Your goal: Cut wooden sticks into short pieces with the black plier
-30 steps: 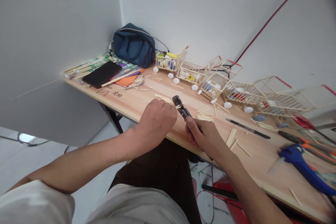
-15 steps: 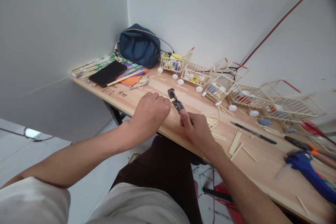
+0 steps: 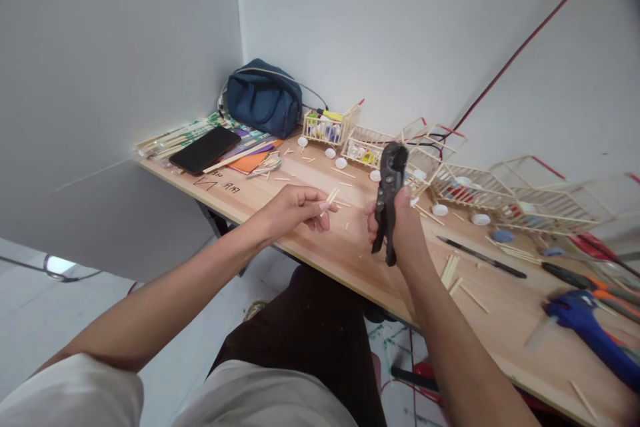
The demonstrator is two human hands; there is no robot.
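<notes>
My left hand [image 3: 300, 208] is closed in a pinch above the table, with short thin wooden sticks [image 3: 333, 196] between thumb and fingers. To its right, my right hand [image 3: 407, 223] is wrapped round black cutting pliers [image 3: 390, 180], held upright with the head uppermost. A gap separates the pliers from the sticks. Below and around the left hand, small stick pieces [image 3: 347, 226] lie on the wooden table [image 3: 320, 247]. Part of the row of stick-built carts behind is hidden by the pliers.
Small stick carts [image 3: 323, 128] with white wheels line the wall. At the left are a blue bag [image 3: 265, 97], a phone [image 3: 205, 149] and bundled sticks. On the right lie a pen [image 3: 480, 256], loose sticks [image 3: 450, 270], orange-handled pliers [image 3: 590, 283] and a blue glue gun [image 3: 593, 330].
My hands have moved apart. The pliers have come away from the stick, swung upright and shifted right. My left hand has turned, showing the pinched sticks.
</notes>
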